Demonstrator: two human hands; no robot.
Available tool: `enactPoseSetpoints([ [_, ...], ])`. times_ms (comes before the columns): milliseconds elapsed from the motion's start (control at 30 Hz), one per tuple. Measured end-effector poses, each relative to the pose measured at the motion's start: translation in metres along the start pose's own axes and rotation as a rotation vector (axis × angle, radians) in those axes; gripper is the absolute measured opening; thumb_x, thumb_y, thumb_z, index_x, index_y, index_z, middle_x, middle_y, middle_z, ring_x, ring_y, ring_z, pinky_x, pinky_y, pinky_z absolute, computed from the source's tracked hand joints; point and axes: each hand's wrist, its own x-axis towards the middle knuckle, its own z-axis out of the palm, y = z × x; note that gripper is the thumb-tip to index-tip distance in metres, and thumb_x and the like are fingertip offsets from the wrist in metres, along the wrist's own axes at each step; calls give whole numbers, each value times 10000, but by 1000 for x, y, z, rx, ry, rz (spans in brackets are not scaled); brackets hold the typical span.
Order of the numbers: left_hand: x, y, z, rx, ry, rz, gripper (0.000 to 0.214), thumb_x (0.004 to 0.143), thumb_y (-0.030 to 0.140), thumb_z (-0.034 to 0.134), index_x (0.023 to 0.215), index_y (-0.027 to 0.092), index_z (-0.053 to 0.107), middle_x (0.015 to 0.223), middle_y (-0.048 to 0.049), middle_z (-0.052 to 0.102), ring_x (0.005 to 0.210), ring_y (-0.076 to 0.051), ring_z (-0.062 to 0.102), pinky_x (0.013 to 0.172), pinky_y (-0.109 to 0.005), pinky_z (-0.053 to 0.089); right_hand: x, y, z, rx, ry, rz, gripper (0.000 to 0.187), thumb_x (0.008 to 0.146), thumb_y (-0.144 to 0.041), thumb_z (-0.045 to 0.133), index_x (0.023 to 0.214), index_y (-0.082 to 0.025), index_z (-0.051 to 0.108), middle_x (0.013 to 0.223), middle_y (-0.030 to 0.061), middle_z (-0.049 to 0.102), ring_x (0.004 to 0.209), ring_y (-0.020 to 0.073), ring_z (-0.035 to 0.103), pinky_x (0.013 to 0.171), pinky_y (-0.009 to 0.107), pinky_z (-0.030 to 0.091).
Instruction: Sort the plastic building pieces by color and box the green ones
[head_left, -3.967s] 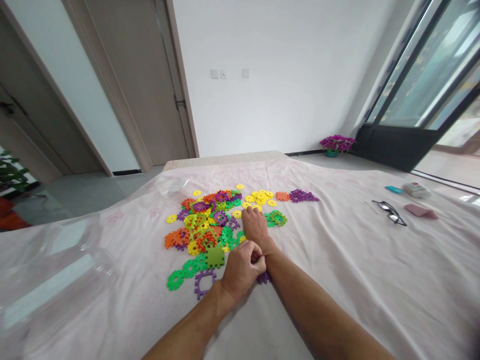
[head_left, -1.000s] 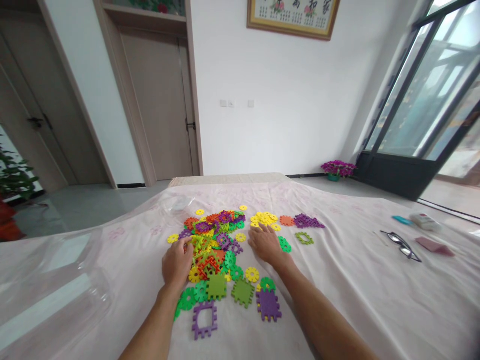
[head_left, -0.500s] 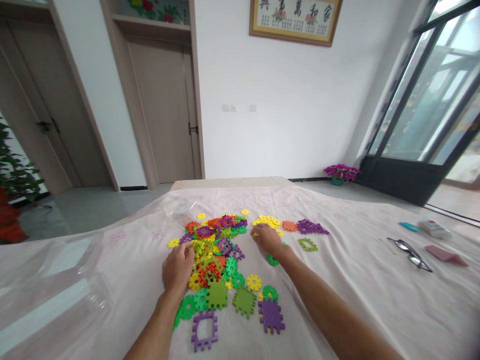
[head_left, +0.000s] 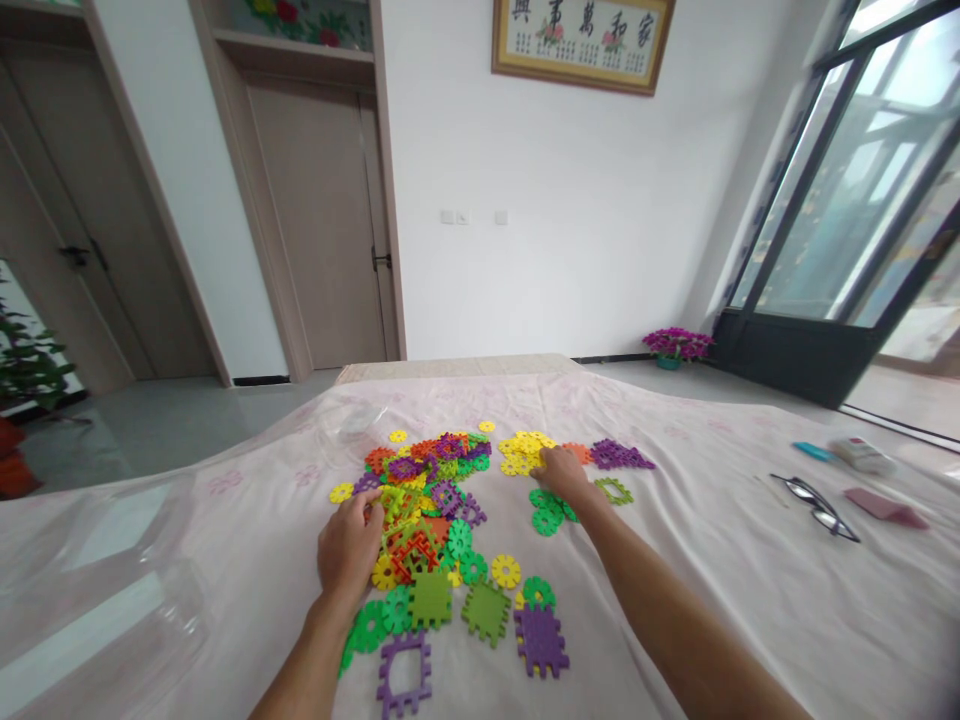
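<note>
A heap of flat plastic interlocking pieces (head_left: 429, 480) in yellow, green, orange and purple lies on a pink cloth (head_left: 675, 560). My left hand (head_left: 349, 545) rests at the heap's left edge, fingers curled on the mixed pieces; what they hold is hidden. My right hand (head_left: 562, 472) reaches far, fingers down beside the yellow round pieces (head_left: 523, 448) and the orange piece (head_left: 578, 452). Green round pieces (head_left: 546, 510) lie just under its wrist. Green squares (head_left: 484, 607) and purple squares (head_left: 540, 640) lie nearest me.
Glasses (head_left: 815, 505), a red card (head_left: 885, 506), a white box (head_left: 861, 453) and a teal item (head_left: 812, 451) lie at the right. A clear plastic bag (head_left: 97, 560) covers the left side. Doors, a potted flower (head_left: 677, 344) and a glass door stand beyond.
My right hand has moved farther away and to the right, from the green pieces to the yellow and orange ones. My left hand has stayed at the heap's left edge.
</note>
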Motion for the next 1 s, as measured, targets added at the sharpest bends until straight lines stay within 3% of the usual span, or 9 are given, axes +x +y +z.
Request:
enactPoseSetpoints([
  [133,0,1,-1,-1,-5,-15,350,905,332,409,1130,270,670,1188,-29,697,1051,-212,642,880,-311,451,4,-5,1,35,64,-29,269,885,-254,573,1096,-131,686,1174,141,654,1059,219,592,873,275,405],
  [267,3,0,2,-15,-11,-23,349,908,334,408,1134,281,668,1199,-23,690,1044,-211,642,864,-311,455,-8,-25,2,81,193,-157,279,921,-238,530,1146,-187,687,1237,96,634,1152,211,524,970,274,350],
  [367,4,-2,4,-23,-10,-26,348,909,330,410,1139,273,666,1212,-30,681,1054,-214,637,873,-317,454,-15,-51,3,81,169,-242,258,934,-334,535,1072,-213,716,1121,91,673,1092,230,532,935,311,365],
  [600,4,-3,4,-43,-9,-17,336,914,329,417,1126,275,672,1214,-31,683,1077,-213,634,893,-320,460,-11,-96,7,-2,137,-257,315,893,-487,588,1028,-227,705,1099,104,663,1065,269,530,870,357,390],
  [800,4,0,2,-45,-11,-19,328,910,325,427,1114,269,678,1208,-28,686,1086,-211,630,918,-319,450,-20,-89,2,-22,132,-355,258,973,-263,443,1029,-221,691,1055,110,697,1037,242,575,896,346,370],
  [1000,3,0,3,-42,-4,-13,333,911,333,414,1116,271,669,1195,-25,691,1061,-216,635,919,-328,447,-29,-48,-13,245,165,-179,343,976,-276,371,1003,-204,705,1006,62,728,925,192,636,782,263,408],
])
